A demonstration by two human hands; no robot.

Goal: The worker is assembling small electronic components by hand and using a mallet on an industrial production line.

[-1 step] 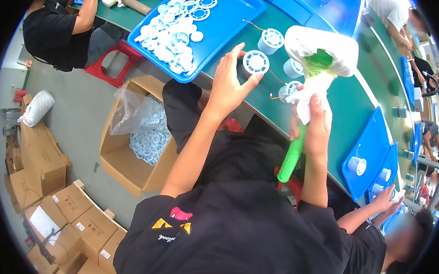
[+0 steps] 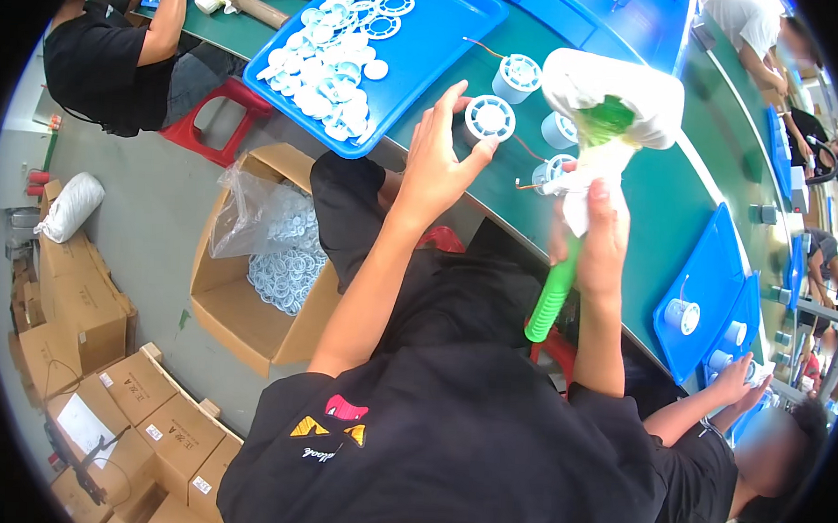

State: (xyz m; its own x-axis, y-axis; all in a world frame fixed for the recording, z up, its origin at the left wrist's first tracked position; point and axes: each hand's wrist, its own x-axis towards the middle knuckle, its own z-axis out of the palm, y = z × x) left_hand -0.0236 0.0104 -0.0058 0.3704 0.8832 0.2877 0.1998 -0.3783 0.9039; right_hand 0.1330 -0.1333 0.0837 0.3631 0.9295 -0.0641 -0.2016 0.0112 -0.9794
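My left hand [image 2: 439, 158] curves its fingers and thumb around a small white cylindrical motor [image 2: 490, 121] with a slotted round cap, which stands on the green worktable [image 2: 615, 275]. In my right hand [image 2: 599, 237] is a mallet [image 2: 556, 291] with a ribbed green handle. White cloth or film is wrapped around its head, which is raised above the table at the right of the motor. Close by stand other white motors with thin wires: one [image 2: 518, 79] behind the held motor, one [image 2: 559, 129] beside the mallet head, and one [image 2: 552, 172] partly hidden by the wrapping.
A blue tray [image 2: 418, 70] at the far left holds many white slotted caps. Below the table edge, an open carton [image 2: 225, 323] contains more caps and a plastic bag. At right, a co-worker [image 2: 709, 461] handles parts near another blue tray [image 2: 682, 343]. Another person sits at far left near a red stool [image 2: 221, 122].
The mallet has tilted very slightly, its handle end shifting a little left and up. My left hand and the motor are almost unmoved.
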